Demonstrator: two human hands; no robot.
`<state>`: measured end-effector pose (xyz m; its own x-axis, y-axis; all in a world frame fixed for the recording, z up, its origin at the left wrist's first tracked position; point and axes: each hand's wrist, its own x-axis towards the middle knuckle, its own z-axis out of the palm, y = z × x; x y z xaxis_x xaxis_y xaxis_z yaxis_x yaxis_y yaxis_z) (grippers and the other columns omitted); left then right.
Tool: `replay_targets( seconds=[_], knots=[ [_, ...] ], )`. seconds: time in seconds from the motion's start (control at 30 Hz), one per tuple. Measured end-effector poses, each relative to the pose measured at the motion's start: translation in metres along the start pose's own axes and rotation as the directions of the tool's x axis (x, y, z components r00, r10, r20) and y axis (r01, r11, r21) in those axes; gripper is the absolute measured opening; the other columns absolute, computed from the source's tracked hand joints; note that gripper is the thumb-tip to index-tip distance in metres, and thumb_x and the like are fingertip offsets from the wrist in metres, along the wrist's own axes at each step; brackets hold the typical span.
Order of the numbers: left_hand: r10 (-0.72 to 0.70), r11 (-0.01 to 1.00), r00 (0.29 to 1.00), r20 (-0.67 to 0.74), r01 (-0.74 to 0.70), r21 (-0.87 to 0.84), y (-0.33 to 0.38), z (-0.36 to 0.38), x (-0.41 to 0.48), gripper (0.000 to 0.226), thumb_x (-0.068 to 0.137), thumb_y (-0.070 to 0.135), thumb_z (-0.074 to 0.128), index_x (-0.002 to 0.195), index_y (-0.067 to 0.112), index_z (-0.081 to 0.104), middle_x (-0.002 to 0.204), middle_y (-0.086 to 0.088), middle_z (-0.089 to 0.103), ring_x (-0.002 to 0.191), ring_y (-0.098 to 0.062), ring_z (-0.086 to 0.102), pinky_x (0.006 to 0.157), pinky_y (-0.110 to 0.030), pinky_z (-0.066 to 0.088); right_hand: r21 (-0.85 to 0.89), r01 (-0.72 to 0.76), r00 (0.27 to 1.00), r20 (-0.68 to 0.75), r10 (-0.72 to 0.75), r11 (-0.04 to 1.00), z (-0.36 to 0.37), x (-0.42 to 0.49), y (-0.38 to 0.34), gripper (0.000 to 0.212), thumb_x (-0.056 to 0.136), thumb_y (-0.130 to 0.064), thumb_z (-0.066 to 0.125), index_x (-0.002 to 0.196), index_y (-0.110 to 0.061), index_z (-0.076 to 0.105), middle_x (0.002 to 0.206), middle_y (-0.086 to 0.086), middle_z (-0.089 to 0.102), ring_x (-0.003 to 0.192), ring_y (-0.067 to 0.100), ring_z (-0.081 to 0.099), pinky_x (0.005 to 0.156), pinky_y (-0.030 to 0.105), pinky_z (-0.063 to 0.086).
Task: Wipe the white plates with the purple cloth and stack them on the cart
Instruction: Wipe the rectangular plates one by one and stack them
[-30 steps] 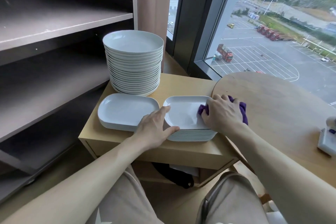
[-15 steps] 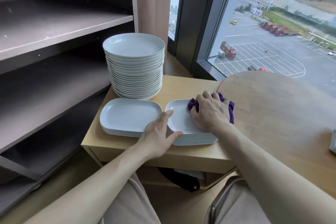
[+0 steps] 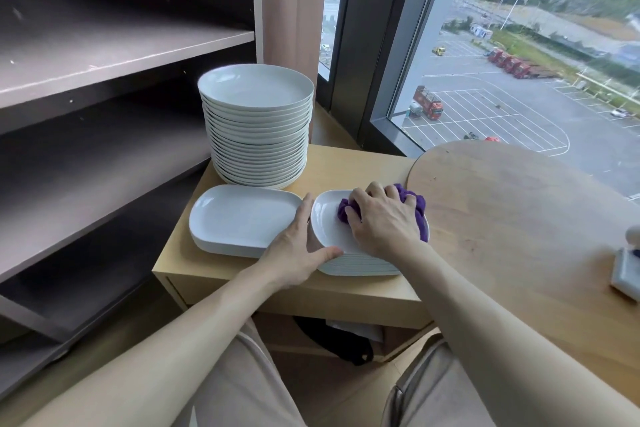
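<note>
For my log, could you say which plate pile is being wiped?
The front right pile: the right hand holds the purple cloth on its top plate.

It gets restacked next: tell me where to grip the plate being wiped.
Grip the top plate by its raised near-left rim, coming from the left: that lip is exposed, while the right hand and purple cloth cover its right half.
</note>
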<state>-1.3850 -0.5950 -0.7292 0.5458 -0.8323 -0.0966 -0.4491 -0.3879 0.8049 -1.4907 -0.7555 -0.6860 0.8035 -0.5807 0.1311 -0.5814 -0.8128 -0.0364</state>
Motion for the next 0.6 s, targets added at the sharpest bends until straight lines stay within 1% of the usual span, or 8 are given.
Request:
replay_targets(
  seconds=[0.1,0.17,0.27,0.33,0.4,0.47,0.5,0.6],
  knots=[
    [-0.028,1.0,0.999,0.02,0.028,-0.008,0.001,-0.003,0.0,0.11,0.083,0.058,0.074,0.159,0.044,-0.004,0.166,0.013,0.022,0.15,-0.014,0.028,0.104,-0.022,0.028,0.135,-0.088,0.996,0.023,0.085,0.987,-0.004,0.013,-0.015,0.032,0.105,-0.05,0.035,0.12,-0.032,0.056,0.126,0.003,0.054,0.119,0.031,0.046,0.096,0.055,0.032],
    [-0.039,0.999,0.999,0.026,0.039,0.005,0.002,-0.004,0.0,0.107,0.082,0.062,0.073,0.159,0.046,0.0,0.165,0.014,0.025,0.149,-0.013,0.028,0.104,-0.019,0.028,0.142,-0.113,0.994,0.001,0.114,0.983,-0.002,0.016,-0.028,0.034,0.104,-0.051,0.036,0.121,-0.032,0.059,0.125,0.003,0.053,0.119,0.031,0.045,0.099,0.056,0.033],
    [-0.017,1.0,1.0,0.02,0.017,-0.014,0.005,-0.006,0.0,0.104,0.079,0.064,0.075,0.154,0.052,0.004,0.16,0.016,0.034,0.14,-0.006,0.037,0.084,0.002,0.026,0.083,-0.043,0.999,-0.025,0.045,0.996,0.001,0.014,-0.042,0.036,0.1,-0.053,0.039,0.118,-0.035,0.064,0.122,0.0,0.054,0.118,0.028,0.045,0.096,0.053,0.033],
    [-0.013,0.999,1.0,0.014,0.014,-0.037,0.007,-0.008,0.0,0.102,0.079,0.06,0.077,0.152,0.054,0.006,0.157,0.016,0.04,0.129,-0.002,0.042,0.072,0.004,0.028,0.117,0.028,1.0,-0.001,-0.028,0.993,0.001,0.012,-0.042,0.034,0.098,-0.051,0.042,0.116,-0.036,0.066,0.121,-0.005,0.056,0.117,0.025,0.044,0.094,0.05,0.033],
    [-0.014,0.998,1.0,0.003,0.014,-0.057,0.008,-0.009,0.0,0.097,0.079,0.055,0.078,0.146,0.061,0.009,0.151,0.018,0.046,0.118,0.003,0.043,0.069,0.004,0.032,0.169,0.083,0.995,0.044,-0.092,0.982,-0.002,0.01,-0.036,0.029,0.098,-0.048,0.046,0.114,-0.036,0.067,0.12,-0.009,0.055,0.116,0.021,0.043,0.091,0.048,0.032],
    [-0.01,0.999,1.0,-0.003,0.01,-0.053,0.008,-0.008,0.0,0.093,0.079,0.053,0.078,0.143,0.064,0.011,0.146,0.019,0.05,0.122,-0.003,0.05,0.072,0.003,0.035,0.212,0.135,0.983,0.096,-0.158,0.968,-0.007,0.008,-0.03,0.026,0.097,-0.045,0.049,0.112,-0.038,0.069,0.117,-0.012,0.055,0.114,0.019,0.042,0.089,0.045,0.032],
    [-0.012,0.999,1.0,0.002,0.012,-0.05,0.008,-0.008,-0.001,0.096,0.08,0.053,0.078,0.148,0.059,0.011,0.149,0.018,0.049,0.129,-0.009,0.05,0.08,0.0,0.036,0.222,0.163,0.973,0.127,-0.194,0.961,-0.01,0.006,-0.027,0.025,0.096,-0.044,0.05,0.111,-0.039,0.069,0.115,-0.012,0.054,0.112,0.018,0.042,0.089,0.045,0.032],
    [-0.042,0.999,0.999,0.02,0.042,-0.025,0.01,-0.01,-0.003,0.108,0.079,0.059,0.077,0.161,0.041,0.008,0.161,0.011,0.036,0.144,-0.016,0.038,0.102,-0.024,0.038,0.217,0.245,0.941,0.182,-0.285,0.945,-0.017,-0.004,-0.018,0.022,0.091,-0.046,0.053,0.105,-0.039,0.069,0.11,-0.015,0.054,0.108,0.019,0.043,0.088,0.045,0.034]
  ],
)
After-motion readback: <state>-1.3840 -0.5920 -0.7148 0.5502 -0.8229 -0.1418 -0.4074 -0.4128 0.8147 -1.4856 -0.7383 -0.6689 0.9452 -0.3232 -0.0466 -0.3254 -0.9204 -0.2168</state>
